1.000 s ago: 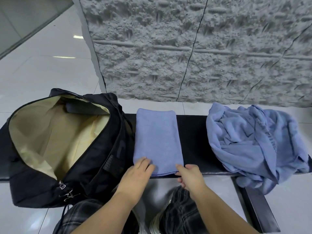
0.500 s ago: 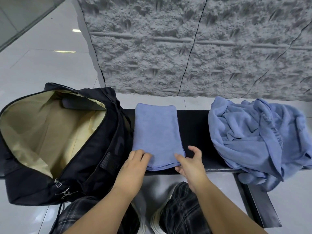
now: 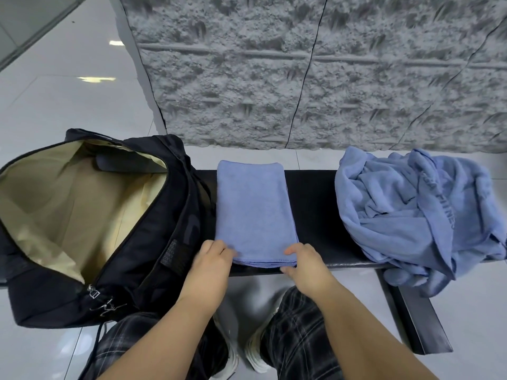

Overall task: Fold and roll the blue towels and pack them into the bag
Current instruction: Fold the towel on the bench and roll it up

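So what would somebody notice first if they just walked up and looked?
Probably the folded towel in the middle of the black bench, with the left hand and right hand gripping its near corners. To the left, the big black bag gapes open, showing its cream lining. On the right end sits a crumpled pile of towels, partly hanging over the edge.

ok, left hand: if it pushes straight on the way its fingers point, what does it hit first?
The folded towel. The left hand is at its near left corner, fingers pointing away and slightly right, so going on it would slide onto the towel. The bag lies off that line.
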Tool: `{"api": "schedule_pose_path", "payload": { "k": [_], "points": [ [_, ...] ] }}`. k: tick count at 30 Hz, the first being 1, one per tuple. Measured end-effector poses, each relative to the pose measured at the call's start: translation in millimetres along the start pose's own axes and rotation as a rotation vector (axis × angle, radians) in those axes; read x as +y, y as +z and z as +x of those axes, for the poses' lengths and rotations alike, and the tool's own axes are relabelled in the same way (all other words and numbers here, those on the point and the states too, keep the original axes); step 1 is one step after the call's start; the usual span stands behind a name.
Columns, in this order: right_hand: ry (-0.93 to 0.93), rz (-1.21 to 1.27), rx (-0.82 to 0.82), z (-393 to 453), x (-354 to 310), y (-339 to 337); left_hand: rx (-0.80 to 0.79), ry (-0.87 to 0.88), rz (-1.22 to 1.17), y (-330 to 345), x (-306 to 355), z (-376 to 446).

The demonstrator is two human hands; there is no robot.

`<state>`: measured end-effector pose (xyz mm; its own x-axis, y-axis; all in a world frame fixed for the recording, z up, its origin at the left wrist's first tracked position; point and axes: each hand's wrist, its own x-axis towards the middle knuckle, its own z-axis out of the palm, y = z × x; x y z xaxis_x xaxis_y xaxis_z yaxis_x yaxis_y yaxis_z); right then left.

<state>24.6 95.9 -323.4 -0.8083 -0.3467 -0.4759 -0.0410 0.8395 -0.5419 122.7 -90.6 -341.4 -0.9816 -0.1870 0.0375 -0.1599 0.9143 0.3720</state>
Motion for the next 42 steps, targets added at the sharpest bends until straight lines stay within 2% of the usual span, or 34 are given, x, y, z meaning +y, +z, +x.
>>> {"api": "schedule_pose_path", "payload": {
  "k": [6,10,13,15,17,21,23,25,28,30,32,33,38,42],
  "points": [
    [0.073,0.039,-0.055,2,4,-8,-0.142,-0.091,0.046,-11,11,2],
    [0.087,-0.158,0.036,2,-2,-3,-0.045,-0.147,0.087,-13,21,4],
    [0.075,-0.170,0.167,3,-4,-2,0.065,-0.046,0.165,-6,17,8],
    [0.052,-0.127,0.253,4,-6,-5,0.020,0.050,0.231,-8,13,9],
    [-0.020,-0.185,0.273,0,-13,-6,-0.029,0.138,0.280,-11,12,10],
    [-0.248,-0.523,0.138,-7,-27,-1,-0.005,0.176,0.323,-4,15,5],
    [-0.278,-0.587,0.109,-6,-27,2,0.031,0.177,0.319,-1,16,0],
    [-0.272,-0.554,0.109,-7,-28,4,0.041,0.177,0.357,-1,14,-1],
    [-0.340,-0.487,0.221,-8,-27,6,0.055,0.163,0.369,-2,10,2],
    [-0.383,-0.591,0.243,-7,-25,4,0.070,0.164,0.336,-1,7,3],
    [-0.440,-0.630,0.169,-5,-19,3,0.080,0.178,0.308,0,4,4],
    [-0.471,-0.633,0.187,-3,-15,1,0.083,0.183,0.305,1,4,4],
    [-0.535,-0.552,0.074,7,0,-12,0.086,0.154,0.320,3,5,11],
    [-0.536,-0.517,0.073,10,7,-12,0.041,0.134,0.273,3,2,16]
  ]
}}
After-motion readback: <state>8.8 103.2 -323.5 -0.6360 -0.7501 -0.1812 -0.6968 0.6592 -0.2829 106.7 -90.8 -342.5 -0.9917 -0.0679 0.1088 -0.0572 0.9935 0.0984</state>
